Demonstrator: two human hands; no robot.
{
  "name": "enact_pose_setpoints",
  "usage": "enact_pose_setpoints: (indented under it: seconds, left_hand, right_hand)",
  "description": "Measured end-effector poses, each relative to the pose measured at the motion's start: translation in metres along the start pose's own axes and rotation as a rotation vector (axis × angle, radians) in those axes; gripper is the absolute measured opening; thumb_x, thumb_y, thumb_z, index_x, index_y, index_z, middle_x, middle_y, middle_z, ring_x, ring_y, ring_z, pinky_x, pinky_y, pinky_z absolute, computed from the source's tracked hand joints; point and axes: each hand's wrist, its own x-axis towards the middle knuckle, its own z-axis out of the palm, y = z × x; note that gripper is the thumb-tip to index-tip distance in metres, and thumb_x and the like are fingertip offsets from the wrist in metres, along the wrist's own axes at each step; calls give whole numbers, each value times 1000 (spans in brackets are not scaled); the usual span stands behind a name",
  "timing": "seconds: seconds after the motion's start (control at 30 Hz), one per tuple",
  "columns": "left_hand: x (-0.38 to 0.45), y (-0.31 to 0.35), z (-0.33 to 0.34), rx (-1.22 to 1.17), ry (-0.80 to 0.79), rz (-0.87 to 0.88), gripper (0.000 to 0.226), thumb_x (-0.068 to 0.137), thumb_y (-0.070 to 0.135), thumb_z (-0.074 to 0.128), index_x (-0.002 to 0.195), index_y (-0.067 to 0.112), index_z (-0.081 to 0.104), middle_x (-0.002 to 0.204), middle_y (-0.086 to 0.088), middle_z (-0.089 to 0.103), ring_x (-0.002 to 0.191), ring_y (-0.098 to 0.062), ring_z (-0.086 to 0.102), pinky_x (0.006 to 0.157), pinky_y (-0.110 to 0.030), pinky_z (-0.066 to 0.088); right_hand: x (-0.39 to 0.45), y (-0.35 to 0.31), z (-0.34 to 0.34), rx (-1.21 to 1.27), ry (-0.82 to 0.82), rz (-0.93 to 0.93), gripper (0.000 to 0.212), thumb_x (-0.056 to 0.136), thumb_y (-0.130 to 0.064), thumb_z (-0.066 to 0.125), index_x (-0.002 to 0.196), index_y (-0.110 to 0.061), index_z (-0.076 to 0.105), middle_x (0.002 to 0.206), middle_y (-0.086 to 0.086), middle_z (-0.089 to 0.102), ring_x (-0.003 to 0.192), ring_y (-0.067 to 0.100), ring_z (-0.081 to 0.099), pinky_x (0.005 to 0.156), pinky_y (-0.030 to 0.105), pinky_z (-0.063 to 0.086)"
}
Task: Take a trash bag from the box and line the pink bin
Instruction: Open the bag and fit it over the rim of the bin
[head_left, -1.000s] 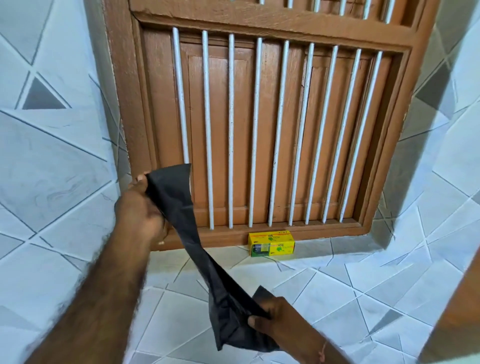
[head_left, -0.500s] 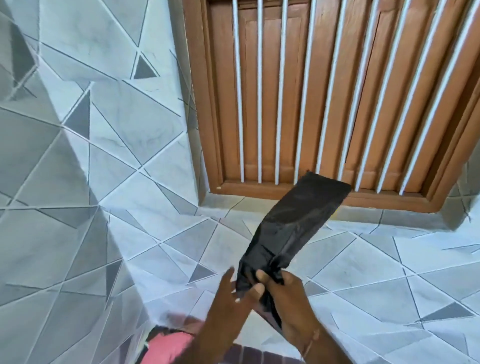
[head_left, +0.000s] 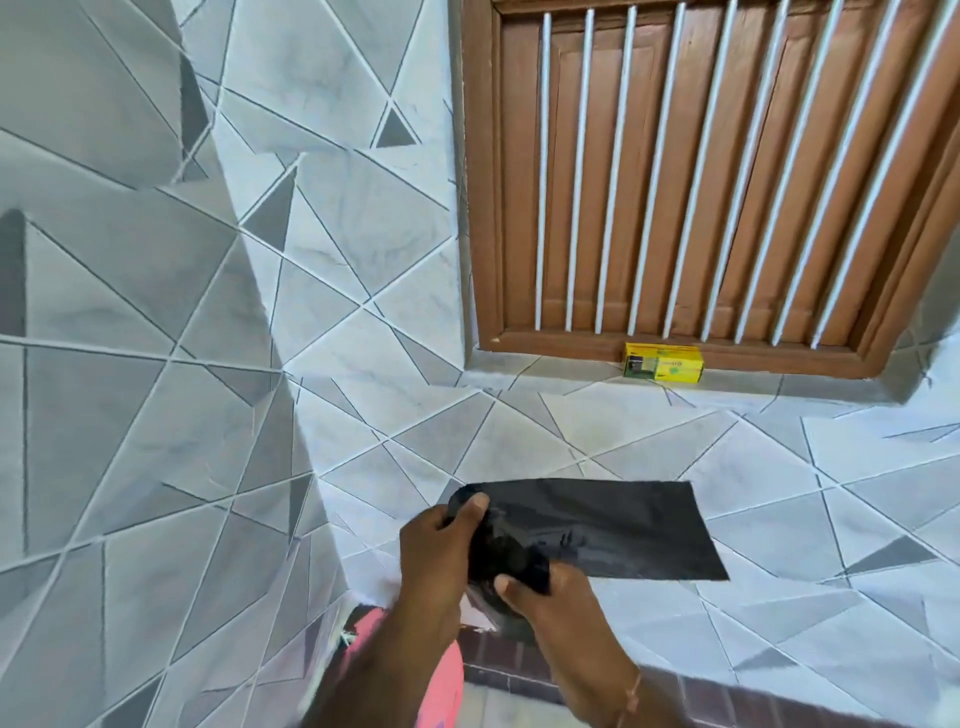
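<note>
A folded black trash bag (head_left: 618, 530) is held flat in front of me, its free end sticking out to the right. My left hand (head_left: 434, 551) pinches its left end from above with the thumb on top. My right hand (head_left: 550, 605) grips the same bunched end from below. The yellow trash bag box (head_left: 664, 362) lies on the tiled sill under the wooden window. Part of the pink bin (head_left: 441, 675) shows at the bottom, mostly hidden behind my left forearm.
A wooden window (head_left: 727, 171) with white bars fills the upper right. Grey and white tiled walls (head_left: 208, 312) surround me, with a corner jutting out on the left. A dark brick strip (head_left: 498, 660) runs along the floor near the bin.
My hands came together on one end of the bag, and the bag swung from upright to lying flat toward the right. The view dropped and the pink bin came into sight.
</note>
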Motion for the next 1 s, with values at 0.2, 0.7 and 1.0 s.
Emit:
enact_pose_setpoints:
  seconds: [0.2, 0.7, 1.0]
  left_hand:
    - [-17, -17, -106, -120, -112, -106, 35, 90, 34, 64, 72, 3, 69, 72, -20, 65, 68, -28, 55, 67, -38, 48]
    - [-102, -15, -164, 224, -116, 127, 14, 92, 32, 59, 99, 20, 64, 89, 2, 69, 78, -17, 68, 69, -35, 59]
    - [-127, -6, -153, 191, -167, 300, 25, 84, 1, 60, 83, 21, 75, 79, 2, 76, 79, -18, 71, 78, -40, 59]
  right_hand:
    - [-52, 8, 62, 177, 147, 45, 15, 86, -19, 70, 93, -7, 75, 89, 13, 78, 84, 31, 75, 79, 52, 59]
    - [-125, -19, 101, 125, 37, -140, 8, 88, -4, 64, 86, -5, 72, 61, 0, 69, 51, 12, 57, 45, 17, 43]
    - [-129, -32, 92, 172, 56, -110, 29, 78, -18, 78, 61, 3, 67, 58, 18, 67, 48, 18, 58, 54, 26, 53]
